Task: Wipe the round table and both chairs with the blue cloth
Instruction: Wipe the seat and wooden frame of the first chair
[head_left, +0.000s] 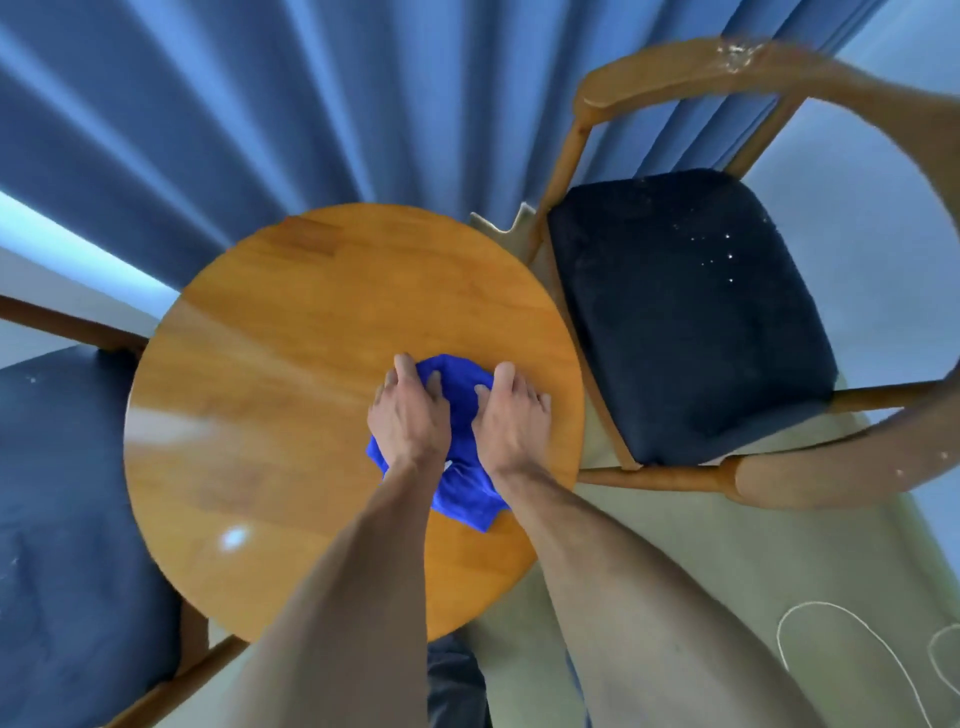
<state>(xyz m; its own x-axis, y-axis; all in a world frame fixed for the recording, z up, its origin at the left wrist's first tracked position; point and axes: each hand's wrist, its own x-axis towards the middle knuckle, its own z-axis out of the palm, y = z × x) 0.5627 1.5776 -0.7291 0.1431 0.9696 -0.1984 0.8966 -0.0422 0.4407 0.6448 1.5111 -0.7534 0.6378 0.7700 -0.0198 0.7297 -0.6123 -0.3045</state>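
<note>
- The blue curtain (291, 130) hangs in folds well beyond both hands, past the far rim of the table.
- The right chair (691, 312), wooden-armed with a dark seat flecked with pale specks, stands just right of the hands; the left chair (67, 519) sits well off to their left, only partly in view.
- The round table (291, 395) lies under the hands, its wood top glossy.
- The blue cloth (457, 395) lies bunched on the table's right half, beneath and between the hands.
- The left hand (410, 410) and right hand (511, 415) sit side by side, fingers curled into the cloth, gripping it while pressing down.
</note>
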